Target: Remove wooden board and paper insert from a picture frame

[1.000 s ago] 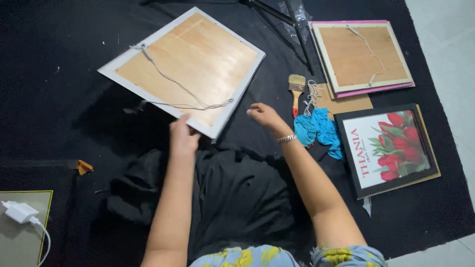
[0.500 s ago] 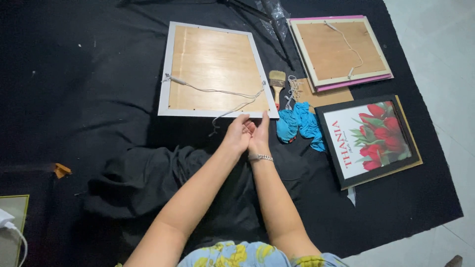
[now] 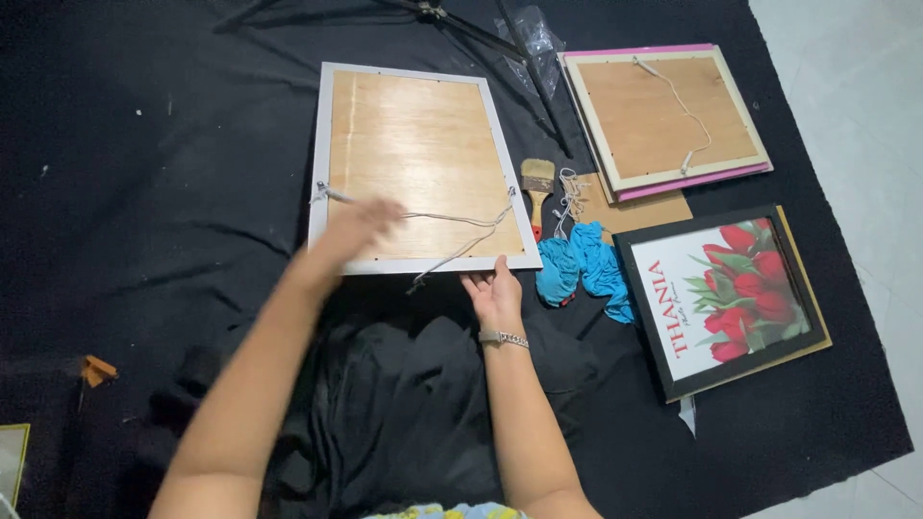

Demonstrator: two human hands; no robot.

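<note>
The white frame [image 3: 418,165] lies face down on the black cloth [image 3: 144,192] with its cord [image 3: 452,219] already strung, the blurred left hand [image 3: 354,231] resting open on it at 7 o'clock, the right hand [image 3: 494,293] open and touching the edge at 5 o'clock.

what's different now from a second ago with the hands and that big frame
The face-down white frame, a second ago tilted askew, now lies square. The hands met at its near edge, then parted: the left hand reaches over its wooden back, the right hand rests at the near edge. The brush and blue cloth seem unmoved.
</note>
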